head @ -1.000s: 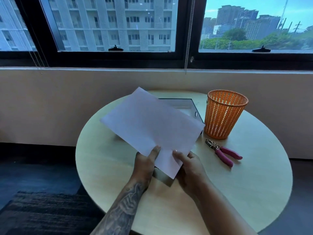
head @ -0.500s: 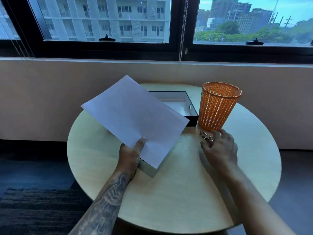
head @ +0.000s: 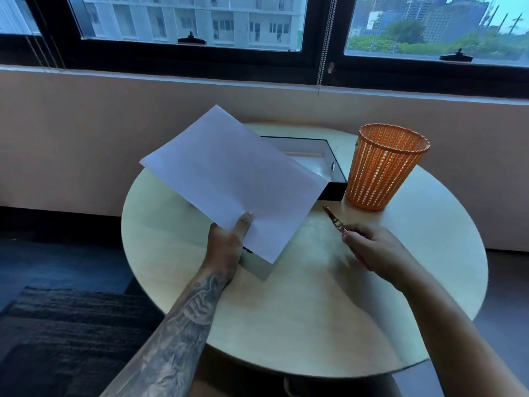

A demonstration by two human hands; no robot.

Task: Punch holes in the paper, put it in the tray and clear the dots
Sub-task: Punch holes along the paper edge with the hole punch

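Left hand [head: 229,239] grips the paper [head: 232,179] over the tray [head: 333,164]; right hand [head: 372,247] — closed on the hole punch [head: 333,217] — near the orange basket [head: 383,167].

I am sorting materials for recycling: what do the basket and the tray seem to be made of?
Orange basket: probably plastic, a moulded openwork lattice with a slight gloss. Tray: possibly cardboard or plastic, with thin, straight walls, matte black outside and white inside; I cannot tell which.

No text, label or number is legible anywhere.
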